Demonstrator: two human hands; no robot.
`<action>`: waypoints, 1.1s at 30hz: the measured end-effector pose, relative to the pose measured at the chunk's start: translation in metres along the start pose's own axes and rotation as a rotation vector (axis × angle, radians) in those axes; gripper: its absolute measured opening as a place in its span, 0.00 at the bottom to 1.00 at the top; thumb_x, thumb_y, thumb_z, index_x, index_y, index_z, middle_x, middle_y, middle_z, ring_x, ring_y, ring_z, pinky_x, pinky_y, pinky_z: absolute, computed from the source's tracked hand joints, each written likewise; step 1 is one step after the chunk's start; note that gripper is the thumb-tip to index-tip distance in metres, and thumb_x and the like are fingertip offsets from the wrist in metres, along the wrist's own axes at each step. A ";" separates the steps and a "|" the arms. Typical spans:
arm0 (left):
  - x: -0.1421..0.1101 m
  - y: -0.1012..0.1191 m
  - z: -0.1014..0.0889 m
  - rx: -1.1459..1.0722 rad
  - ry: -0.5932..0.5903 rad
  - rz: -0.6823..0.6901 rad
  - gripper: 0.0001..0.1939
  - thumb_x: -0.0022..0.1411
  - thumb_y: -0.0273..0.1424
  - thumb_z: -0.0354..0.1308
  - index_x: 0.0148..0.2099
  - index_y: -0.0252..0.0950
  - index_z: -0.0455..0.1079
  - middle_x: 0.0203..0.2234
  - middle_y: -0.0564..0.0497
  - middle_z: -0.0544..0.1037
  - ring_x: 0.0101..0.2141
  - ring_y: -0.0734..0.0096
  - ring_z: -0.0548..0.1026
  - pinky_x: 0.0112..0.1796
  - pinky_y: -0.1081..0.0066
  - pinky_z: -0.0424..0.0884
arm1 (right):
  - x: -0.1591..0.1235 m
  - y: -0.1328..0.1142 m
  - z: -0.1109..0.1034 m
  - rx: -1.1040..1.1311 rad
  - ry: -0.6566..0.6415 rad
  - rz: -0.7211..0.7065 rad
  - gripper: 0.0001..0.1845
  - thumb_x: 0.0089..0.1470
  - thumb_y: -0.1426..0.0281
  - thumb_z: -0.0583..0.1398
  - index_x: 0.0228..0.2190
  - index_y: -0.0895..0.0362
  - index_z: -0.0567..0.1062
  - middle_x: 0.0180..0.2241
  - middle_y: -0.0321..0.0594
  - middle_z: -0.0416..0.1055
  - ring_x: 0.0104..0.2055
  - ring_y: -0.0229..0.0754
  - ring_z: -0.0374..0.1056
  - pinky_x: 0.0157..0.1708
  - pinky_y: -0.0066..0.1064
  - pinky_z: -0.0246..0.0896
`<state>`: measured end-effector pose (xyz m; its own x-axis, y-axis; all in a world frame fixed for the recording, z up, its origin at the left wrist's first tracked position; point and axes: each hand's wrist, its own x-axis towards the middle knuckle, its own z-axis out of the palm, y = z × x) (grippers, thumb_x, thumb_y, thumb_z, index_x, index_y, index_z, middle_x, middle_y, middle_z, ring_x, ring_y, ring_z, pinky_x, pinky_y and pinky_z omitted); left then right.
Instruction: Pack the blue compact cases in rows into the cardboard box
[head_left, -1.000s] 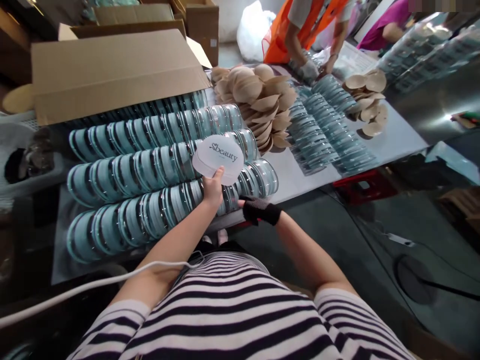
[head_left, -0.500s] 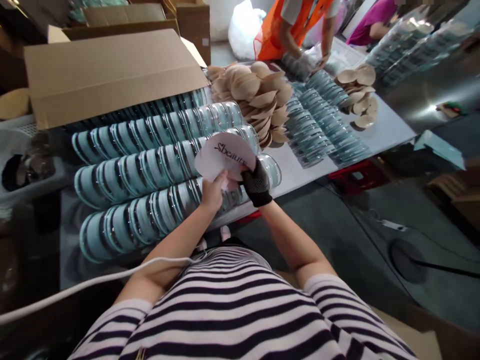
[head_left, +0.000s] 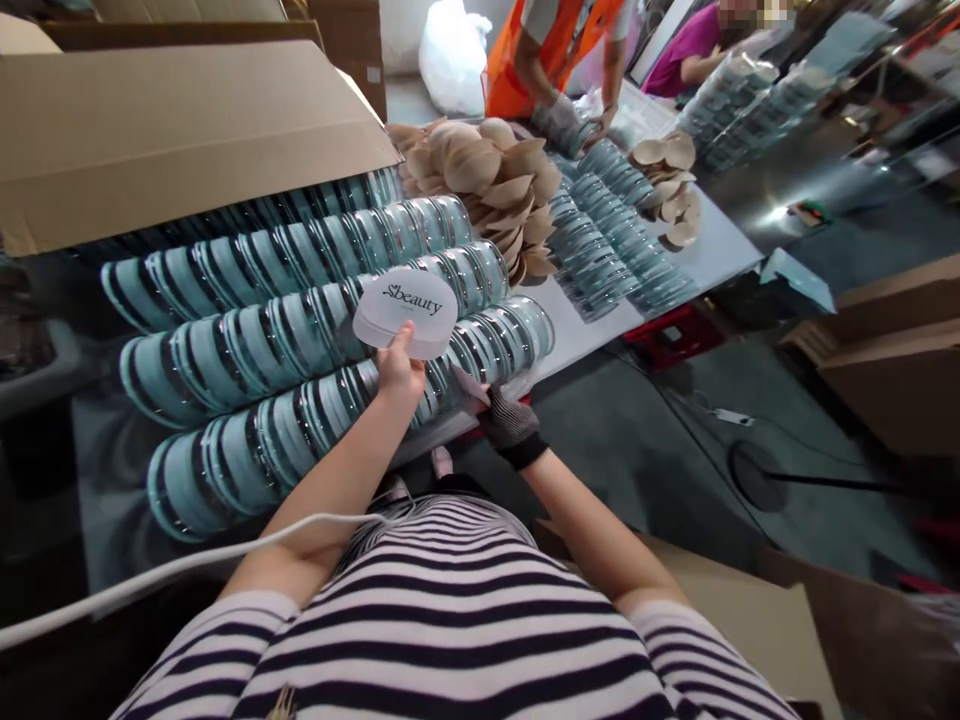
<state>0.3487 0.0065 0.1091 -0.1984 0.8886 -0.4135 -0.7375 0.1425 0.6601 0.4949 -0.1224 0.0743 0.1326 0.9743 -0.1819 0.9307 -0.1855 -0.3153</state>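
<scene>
My left hand (head_left: 399,375) is bare and pinches the lower edge of a white rounded lid (head_left: 406,312) printed "beauty", holding it up over rows of teal-rimmed clear cases (head_left: 300,330). My right hand (head_left: 504,415) wears a dark knit glove and sits at the table's front edge, fingers closed on a thin pale piece (head_left: 471,386) that I cannot identify. The two hands are a short way apart.
A large open cardboard box flap (head_left: 180,130) overhangs the rows at the back left. A heap of beige puffs (head_left: 487,185) and more cases (head_left: 615,250) lie further along the white table (head_left: 577,335). A person in an orange vest (head_left: 547,50) works at the far end. Cartons (head_left: 892,350) stand right.
Half a second ago my gloved right hand was up at the lid's right edge; it has now dropped away to the table edge. My left hand keeps the lid, now tilted flatter.
</scene>
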 end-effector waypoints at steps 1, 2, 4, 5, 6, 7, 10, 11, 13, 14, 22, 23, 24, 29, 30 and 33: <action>0.000 0.000 0.000 0.009 -0.004 0.006 0.25 0.60 0.21 0.61 0.59 0.39 0.69 0.51 0.45 0.79 0.51 0.62 0.77 0.52 0.62 0.75 | 0.011 -0.009 -0.002 -0.013 -0.033 0.034 0.23 0.64 0.58 0.50 0.54 0.56 0.69 0.40 0.51 0.78 0.40 0.52 0.75 0.37 0.36 0.65; 0.000 -0.001 -0.001 0.016 -0.002 0.009 0.25 0.59 0.21 0.61 0.59 0.39 0.69 0.51 0.45 0.79 0.51 0.62 0.77 0.52 0.63 0.74 | 0.019 -0.015 -0.006 -0.021 -0.045 0.065 0.23 0.65 0.58 0.49 0.54 0.56 0.69 0.40 0.51 0.78 0.39 0.53 0.75 0.37 0.37 0.64; 0.000 -0.002 -0.002 0.027 0.000 0.009 0.26 0.59 0.22 0.62 0.59 0.39 0.70 0.51 0.45 0.79 0.51 0.62 0.77 0.52 0.62 0.74 | 0.025 -0.020 -0.010 -0.011 -0.025 0.095 0.22 0.66 0.59 0.46 0.52 0.56 0.70 0.40 0.51 0.78 0.40 0.53 0.75 0.37 0.37 0.64; 0.000 -0.003 -0.003 0.030 -0.007 0.009 0.26 0.58 0.22 0.62 0.59 0.39 0.70 0.51 0.45 0.79 0.52 0.61 0.77 0.53 0.62 0.74 | 0.026 -0.020 -0.009 0.007 -0.009 0.092 0.22 0.67 0.60 0.46 0.50 0.56 0.71 0.41 0.50 0.78 0.40 0.52 0.75 0.38 0.36 0.64; 0.001 -0.004 -0.003 0.030 -0.015 0.011 0.26 0.58 0.22 0.63 0.59 0.39 0.70 0.51 0.45 0.79 0.52 0.61 0.77 0.53 0.61 0.74 | 0.025 -0.019 -0.008 0.031 0.005 0.083 0.21 0.67 0.60 0.46 0.49 0.56 0.72 0.41 0.50 0.77 0.40 0.51 0.75 0.38 0.35 0.64; 0.001 -0.005 -0.004 0.029 -0.027 0.014 0.26 0.58 0.22 0.63 0.59 0.39 0.70 0.51 0.45 0.79 0.52 0.60 0.76 0.53 0.60 0.74 | 0.025 -0.018 -0.005 0.060 0.012 0.066 0.20 0.67 0.61 0.47 0.48 0.56 0.72 0.42 0.49 0.77 0.41 0.50 0.75 0.39 0.34 0.64; 0.001 -0.007 -0.005 0.023 -0.046 0.014 0.27 0.58 0.22 0.63 0.60 0.38 0.69 0.52 0.44 0.78 0.53 0.60 0.76 0.54 0.60 0.73 | 0.032 -0.018 0.007 0.177 0.012 0.027 0.16 0.65 0.66 0.51 0.46 0.59 0.74 0.41 0.50 0.77 0.42 0.48 0.74 0.42 0.32 0.64; 0.001 -0.007 -0.005 0.019 -0.048 0.014 0.28 0.58 0.22 0.63 0.60 0.38 0.68 0.52 0.44 0.78 0.53 0.60 0.76 0.53 0.60 0.73 | 0.035 -0.019 0.010 0.218 0.013 0.022 0.15 0.64 0.67 0.52 0.45 0.60 0.75 0.40 0.50 0.78 0.42 0.47 0.74 0.43 0.32 0.64; 0.001 -0.008 -0.006 0.012 -0.057 0.018 0.28 0.59 0.21 0.62 0.61 0.38 0.67 0.52 0.44 0.78 0.53 0.62 0.76 0.53 0.62 0.74 | 0.041 -0.019 0.014 0.303 0.000 0.010 0.15 0.62 0.68 0.53 0.41 0.61 0.77 0.36 0.49 0.78 0.38 0.44 0.73 0.41 0.30 0.65; 0.001 -0.009 -0.006 0.009 -0.058 0.022 0.28 0.59 0.21 0.62 0.61 0.38 0.67 0.52 0.44 0.78 0.52 0.62 0.76 0.53 0.62 0.74 | 0.042 -0.018 0.014 0.344 -0.017 -0.001 0.16 0.62 0.67 0.52 0.39 0.62 0.77 0.32 0.46 0.77 0.34 0.40 0.72 0.37 0.27 0.66; 0.001 -0.016 -0.004 0.048 -0.080 0.133 0.25 0.56 0.22 0.65 0.56 0.36 0.71 0.51 0.44 0.78 0.49 0.64 0.78 0.52 0.63 0.73 | 0.054 -0.007 -0.024 0.798 -0.358 -0.055 0.20 0.61 0.60 0.52 0.44 0.58 0.75 0.20 0.36 0.69 0.22 0.40 0.68 0.27 0.31 0.68; -0.001 -0.017 -0.005 0.076 -0.090 0.156 0.25 0.55 0.22 0.66 0.55 0.35 0.72 0.50 0.44 0.79 0.48 0.64 0.78 0.52 0.64 0.74 | 0.062 -0.009 -0.035 0.768 -0.198 -0.054 0.20 0.61 0.59 0.53 0.46 0.58 0.75 0.26 0.41 0.74 0.29 0.42 0.72 0.34 0.34 0.71; -0.003 -0.018 -0.007 0.114 -0.103 0.183 0.23 0.53 0.23 0.67 0.53 0.35 0.73 0.48 0.45 0.80 0.47 0.65 0.79 0.52 0.64 0.74 | 0.070 -0.012 -0.045 0.746 -0.028 -0.072 0.22 0.61 0.58 0.52 0.50 0.57 0.73 0.35 0.45 0.77 0.38 0.44 0.74 0.42 0.36 0.71; -0.021 -0.016 -0.029 0.273 -0.152 0.232 0.17 0.50 0.28 0.70 0.44 0.34 0.77 0.40 0.47 0.82 0.46 0.62 0.79 0.52 0.64 0.73 | 0.079 -0.034 -0.073 0.451 0.398 -0.342 0.32 0.61 0.58 0.52 0.61 0.61 0.64 0.62 0.53 0.62 0.66 0.51 0.57 0.65 0.47 0.53; -0.025 -0.015 -0.033 0.268 -0.138 0.212 0.16 0.49 0.27 0.70 0.43 0.34 0.77 0.40 0.47 0.82 0.46 0.61 0.79 0.51 0.64 0.73 | 0.073 -0.040 -0.071 0.383 0.421 -0.380 0.32 0.60 0.59 0.52 0.61 0.62 0.64 0.63 0.54 0.60 0.67 0.52 0.53 0.66 0.49 0.51; -0.034 -0.012 -0.040 0.211 -0.108 0.132 0.14 0.50 0.24 0.68 0.42 0.34 0.77 0.39 0.46 0.82 0.43 0.61 0.80 0.50 0.62 0.74 | 0.055 -0.057 -0.058 0.369 0.392 -0.442 0.27 0.62 0.62 0.50 0.59 0.57 0.67 0.61 0.51 0.64 0.65 0.52 0.57 0.64 0.50 0.54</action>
<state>0.3385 -0.0430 0.0899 -0.2054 0.9454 -0.2530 -0.5565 0.0998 0.8248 0.4686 -0.0510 0.1365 -0.0535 0.9297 0.3645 0.7585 0.2752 -0.5907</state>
